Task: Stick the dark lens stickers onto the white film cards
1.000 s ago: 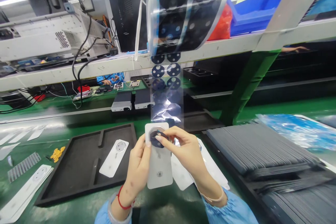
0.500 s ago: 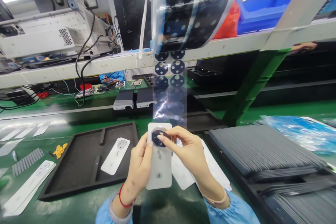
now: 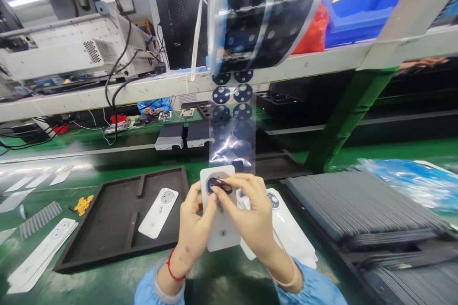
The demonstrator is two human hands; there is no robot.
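Observation:
My left hand [image 3: 195, 224] grips the left edge of a white phone back cover [image 3: 223, 231], held upright and slightly tilted over the bench. Between the thumb and fingers of my right hand [image 3: 252, 209] is a dark round sticker [image 3: 213, 185] with holes. It lies against the round camera area at the cover's top, its right side lifted and bent. My left thumb also presses near its lower edge. Behind my right hand lie more white covers [image 3: 293, 231], partly hidden. Another cover [image 3: 158, 214] rests in the black tray [image 3: 103, 214] on the left.
A clear film strip [image 3: 232, 145] with dark round stickers hangs from a large roll [image 3: 265, 14] above. Stacked grey sheets [image 3: 361, 200] fill a tray on the right. White covers [image 3: 41, 259] and yellow pieces [image 3: 83, 205] lie left. A shelf beam [image 3: 161, 83] crosses above.
The cover has turned a little, its lower end swinging right. My left thumb has moved up towards the sticker, and the sticker's right side is now more bent up.

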